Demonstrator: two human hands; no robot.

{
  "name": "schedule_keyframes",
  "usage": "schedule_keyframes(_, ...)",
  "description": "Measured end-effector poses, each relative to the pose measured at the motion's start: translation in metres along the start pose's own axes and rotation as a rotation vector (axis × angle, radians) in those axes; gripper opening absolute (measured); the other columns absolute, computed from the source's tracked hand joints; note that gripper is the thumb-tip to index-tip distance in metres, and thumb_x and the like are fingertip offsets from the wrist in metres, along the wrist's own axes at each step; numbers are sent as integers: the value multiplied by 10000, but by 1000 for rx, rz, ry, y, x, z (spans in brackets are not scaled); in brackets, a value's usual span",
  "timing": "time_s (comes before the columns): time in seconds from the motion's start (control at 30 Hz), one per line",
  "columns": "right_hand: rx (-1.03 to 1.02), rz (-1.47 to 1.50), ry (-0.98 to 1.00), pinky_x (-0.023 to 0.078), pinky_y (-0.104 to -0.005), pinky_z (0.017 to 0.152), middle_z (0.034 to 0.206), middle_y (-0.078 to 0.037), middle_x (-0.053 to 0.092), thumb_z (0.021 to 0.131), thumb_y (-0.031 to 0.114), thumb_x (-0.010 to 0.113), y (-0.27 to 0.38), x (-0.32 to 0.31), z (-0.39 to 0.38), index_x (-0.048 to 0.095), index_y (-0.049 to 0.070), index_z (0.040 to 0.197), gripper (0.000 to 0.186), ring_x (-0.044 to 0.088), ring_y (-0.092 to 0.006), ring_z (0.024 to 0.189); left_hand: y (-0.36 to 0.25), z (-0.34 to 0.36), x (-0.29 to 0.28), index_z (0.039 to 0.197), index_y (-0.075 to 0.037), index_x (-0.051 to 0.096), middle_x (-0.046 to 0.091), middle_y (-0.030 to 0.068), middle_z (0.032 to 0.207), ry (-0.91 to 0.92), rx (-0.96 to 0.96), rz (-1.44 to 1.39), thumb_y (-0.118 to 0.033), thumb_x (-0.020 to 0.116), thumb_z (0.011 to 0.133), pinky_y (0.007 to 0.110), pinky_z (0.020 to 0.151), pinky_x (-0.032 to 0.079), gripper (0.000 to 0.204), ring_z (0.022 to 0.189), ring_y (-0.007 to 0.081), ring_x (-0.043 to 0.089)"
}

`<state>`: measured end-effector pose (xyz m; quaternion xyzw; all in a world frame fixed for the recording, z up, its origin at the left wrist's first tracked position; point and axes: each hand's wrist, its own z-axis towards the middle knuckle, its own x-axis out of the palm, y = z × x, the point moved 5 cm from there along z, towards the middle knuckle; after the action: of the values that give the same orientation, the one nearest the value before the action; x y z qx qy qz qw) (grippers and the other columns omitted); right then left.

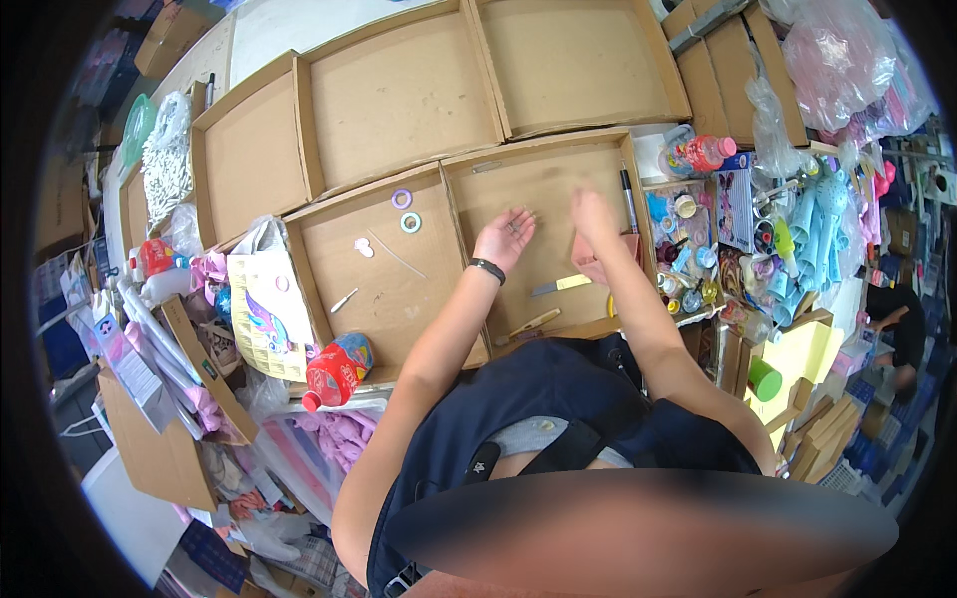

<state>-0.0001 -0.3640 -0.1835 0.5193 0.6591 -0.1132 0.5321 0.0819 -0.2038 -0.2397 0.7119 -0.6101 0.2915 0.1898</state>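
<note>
My left hand (506,237) is over a shallow cardboard tray (538,159), palm turned up, fingers apart and slightly curled, with nothing seen in it. To its right, my right hand (593,214) is over the same tray; its fingers are smeared by motion, and whether it holds anything is unclear. Under the right forearm lies a pink block-like thing (586,261), partly hidden. Near it are a flat blade with a yellow handle (570,283) and a tool with a wooden-looking handle (538,321). A black marker (629,199) lies along the tray's right wall.
The tray at left (384,299) holds a purple ring (401,198), a mint ring (410,222), a white piece (363,246) and a thin strip. A red-labelled bottle (340,371) is at its front edge, another bottle (698,152) at right beside a box of small jars (683,259).
</note>
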Motion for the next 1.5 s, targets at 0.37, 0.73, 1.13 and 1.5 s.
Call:
schedule_keyframes(0.37, 260, -108, -111, 489, -447, 743, 879, -254, 622, 872, 247, 403, -50, -17, 3, 328, -65, 1202, 461, 621, -377, 826, 1, -2, -25, 981, -12, 527, 559, 94, 936, -60, -10, 55, -157, 470, 890, 327, 798, 472, 180, 889, 219, 549)
schedule_keyframes(0.73, 299, -105, -238, 505, -445, 702, 853, -237, 635, 841, 130, 375, -52, -5, 38, 334, -27, 1192, 387, 641, -349, 781, -1, -14, -17, 966, -19, 531, 565, 82, 915, -33, -8, 83, -168, 469, 893, 312, 784, 477, 177, 861, 202, 553)
schedule_keyframes(1.13, 144, -387, -292, 531, -397, 574, 723, -175, 648, 858, 114, 394, -61, -14, 54, 420, -8, 1010, 196, 655, -300, 658, 3, -11, -18, 973, -24, 534, 567, 82, 923, -30, -37, 110, -164, 474, 892, 315, 797, 473, 173, 876, 207, 551)
schedule_keyframes(1.5, 230, -303, -326, 534, -414, 628, 759, -205, 643, 869, 102, 388, -69, -13, 68, 416, -13, 931, 134, 653, -325, 718, 5, -14, -20, 975, -24, 537, 577, 90, 932, -17, -32, 95, -183, 451, 906, 309, 782, 478, 194, 869, 207, 564)
